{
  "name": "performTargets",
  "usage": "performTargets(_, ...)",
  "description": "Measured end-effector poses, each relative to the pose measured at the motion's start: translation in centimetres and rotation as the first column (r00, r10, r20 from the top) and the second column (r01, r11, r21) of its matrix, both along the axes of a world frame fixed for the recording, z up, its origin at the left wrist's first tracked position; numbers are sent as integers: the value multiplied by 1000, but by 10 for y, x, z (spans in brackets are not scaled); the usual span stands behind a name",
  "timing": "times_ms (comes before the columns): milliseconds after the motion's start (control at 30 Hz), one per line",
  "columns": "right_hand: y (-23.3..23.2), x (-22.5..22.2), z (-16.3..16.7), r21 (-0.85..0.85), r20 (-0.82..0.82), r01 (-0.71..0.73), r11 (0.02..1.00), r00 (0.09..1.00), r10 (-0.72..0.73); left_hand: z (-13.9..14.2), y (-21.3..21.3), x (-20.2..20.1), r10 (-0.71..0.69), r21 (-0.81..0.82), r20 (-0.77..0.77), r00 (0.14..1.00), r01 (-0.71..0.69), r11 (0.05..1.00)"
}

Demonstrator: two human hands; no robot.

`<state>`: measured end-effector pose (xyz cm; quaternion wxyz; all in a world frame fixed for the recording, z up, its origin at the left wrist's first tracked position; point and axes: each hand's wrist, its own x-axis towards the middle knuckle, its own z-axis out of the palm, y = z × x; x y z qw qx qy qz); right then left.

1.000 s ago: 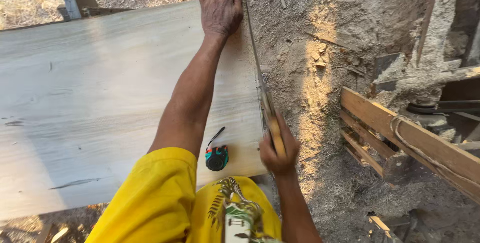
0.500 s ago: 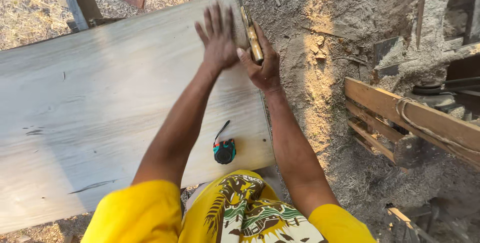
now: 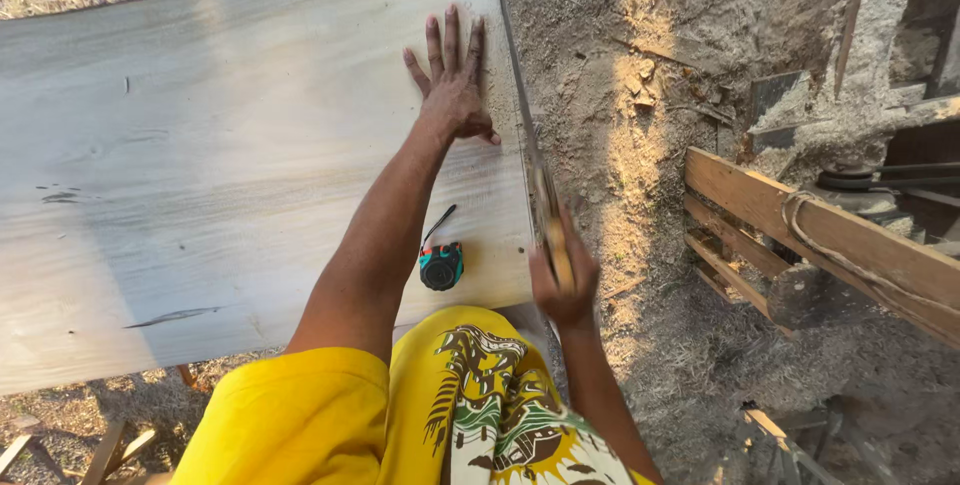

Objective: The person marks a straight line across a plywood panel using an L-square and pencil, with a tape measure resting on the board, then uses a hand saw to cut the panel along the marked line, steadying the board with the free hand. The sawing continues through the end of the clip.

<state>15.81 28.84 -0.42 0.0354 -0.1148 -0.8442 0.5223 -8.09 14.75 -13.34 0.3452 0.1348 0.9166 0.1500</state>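
Since half a second ago, right hand has dropped back, gripping the long handsaw along the pale wooden board's edge; left hand presses flat, steadying it.

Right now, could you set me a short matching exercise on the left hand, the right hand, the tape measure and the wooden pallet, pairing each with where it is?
Things:
1. left hand
2. right hand
3. tape measure
4. wooden pallet

Places:
A. lying on the board near its close edge
B. on the sawdust ground to the right
C. gripping the handsaw's handle at the board's right edge
D. pressed flat on the board, fingers spread

Pairs: 1-D, 2-C, 3-A, 4-B
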Motion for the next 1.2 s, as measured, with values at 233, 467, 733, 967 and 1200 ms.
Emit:
performTargets(233,5,-86,-57,67,-92,16,998,996,-10,1,7,7,10,-58,87,996,-5,998)
performTargets(467,-2,-174,-111,87,-145,35,996,989,-22,6,6,7,2,-67,39,999,1,998)
performTargets(733,-1,-38,-3,96,-17,4,995,1000,-2,14,7,-1,3,-88,105,994,6,996)
performTargets(967,-5,-240,-123,-22,152,9,1000,988,-6,10,5,-1,2,-85,81,997,5,996)
performTargets(1200,-1,-27,-11,15,32,26,1000,999,-26,17,5,-6,10,-60,107,994,-4,998)
